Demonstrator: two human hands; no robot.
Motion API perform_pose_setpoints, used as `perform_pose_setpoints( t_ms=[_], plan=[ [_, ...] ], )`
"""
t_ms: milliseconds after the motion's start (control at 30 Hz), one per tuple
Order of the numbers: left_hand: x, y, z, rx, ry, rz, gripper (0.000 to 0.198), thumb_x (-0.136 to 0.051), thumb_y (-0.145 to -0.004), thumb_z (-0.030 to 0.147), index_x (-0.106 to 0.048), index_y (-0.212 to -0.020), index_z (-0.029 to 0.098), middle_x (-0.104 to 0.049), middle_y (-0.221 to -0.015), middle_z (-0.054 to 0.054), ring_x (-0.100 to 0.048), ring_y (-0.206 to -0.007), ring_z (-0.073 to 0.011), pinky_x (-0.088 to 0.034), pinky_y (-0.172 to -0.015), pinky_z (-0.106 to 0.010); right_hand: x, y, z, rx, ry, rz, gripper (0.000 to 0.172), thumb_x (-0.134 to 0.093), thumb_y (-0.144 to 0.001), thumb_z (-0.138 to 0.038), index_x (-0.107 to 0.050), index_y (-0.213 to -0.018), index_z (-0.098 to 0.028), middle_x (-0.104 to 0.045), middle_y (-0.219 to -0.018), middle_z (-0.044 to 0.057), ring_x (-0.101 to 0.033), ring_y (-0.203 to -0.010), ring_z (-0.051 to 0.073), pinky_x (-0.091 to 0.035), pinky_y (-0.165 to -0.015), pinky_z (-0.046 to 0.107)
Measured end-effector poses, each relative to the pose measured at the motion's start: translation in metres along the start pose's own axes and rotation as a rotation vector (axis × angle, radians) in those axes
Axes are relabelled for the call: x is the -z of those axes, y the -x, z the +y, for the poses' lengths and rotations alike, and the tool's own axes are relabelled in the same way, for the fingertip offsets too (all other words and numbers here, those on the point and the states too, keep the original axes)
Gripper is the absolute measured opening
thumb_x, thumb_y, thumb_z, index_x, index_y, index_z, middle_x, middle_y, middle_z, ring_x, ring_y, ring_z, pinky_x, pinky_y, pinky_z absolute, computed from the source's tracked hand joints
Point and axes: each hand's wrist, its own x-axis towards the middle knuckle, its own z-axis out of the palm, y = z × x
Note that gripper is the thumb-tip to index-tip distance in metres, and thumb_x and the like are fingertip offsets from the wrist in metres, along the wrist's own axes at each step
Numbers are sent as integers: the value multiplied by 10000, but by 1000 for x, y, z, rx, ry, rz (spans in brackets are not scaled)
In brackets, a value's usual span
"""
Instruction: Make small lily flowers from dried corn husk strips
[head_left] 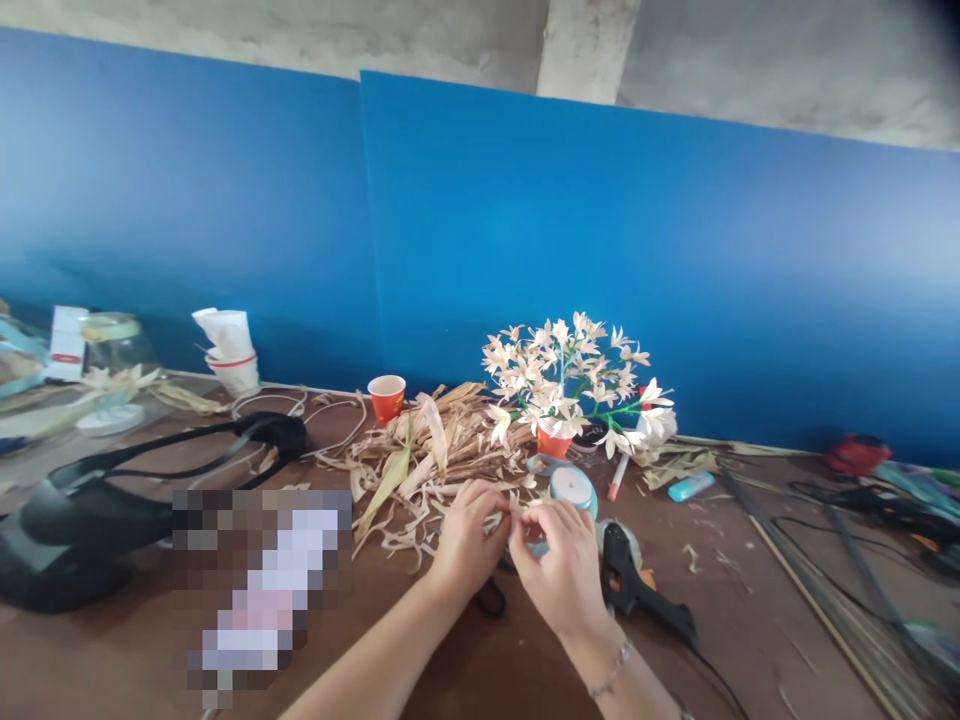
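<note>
My left hand (471,535) and my right hand (559,560) meet over the middle of the table, fingertips pinched together. Between them is a small pale piece (514,503) that looks like corn husk, mostly hidden by the fingers. Just beyond lies a loose heap of dried corn husks (427,455). A roll of white and light-blue ribbon or tape (573,487) sits close behind my right hand. To the right of that hand, a black glue gun (646,590) rests on the table. Pale husk-like flowers on green stems (574,375) stand in a red paper cup (553,440).
Another red paper cup (387,399) stands behind the heap. A black bag (97,510) and a white cup with tissue (233,370) are at left. A light-blue packet (691,487), long thin rods (817,605) and cables lie at right. A blue panel (525,230) closes the back.
</note>
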Motion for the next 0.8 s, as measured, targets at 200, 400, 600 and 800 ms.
perform_pose_setpoints(
  t_ms=[200,400,600,800],
  plan=[
    [-1,2,-1,-45,3,-21,73,-521,-746,149,-578,-710,176,-569,-774,-54,-506,-784,-182,-412,-734,-332,-5,3,0,-41,-67,24,112,-522,-764,-211,-528,-655,-188,-591,-665,8,-532,-660,153,-333,-669,296],
    [-2,3,-3,-38,62,-9,84,-518,-760,187,-598,-738,172,-572,-793,-65,-514,-788,-185,-422,-727,-338,-4,2,-2,-16,-96,49,144,-516,-785,-232,-545,-650,-188,-602,-655,17,-541,-644,152,-352,-664,298],
    [-3,4,-3,-20,98,-5,61,-544,-738,174,-605,-737,168,-580,-813,-68,-522,-806,-182,-430,-737,-323,-3,2,-3,-16,-121,47,122,-519,-794,-232,-557,-686,-189,-617,-688,23,-550,-669,159,-354,-685,309],
    [-4,3,-1,-19,129,15,75,-541,-748,202,-598,-711,170,-581,-786,-65,-529,-781,-179,-437,-718,-320,-4,2,-2,-7,-140,83,144,-509,-798,-227,-557,-668,-189,-617,-681,25,-552,-670,158,-360,-674,305]
  ],
)
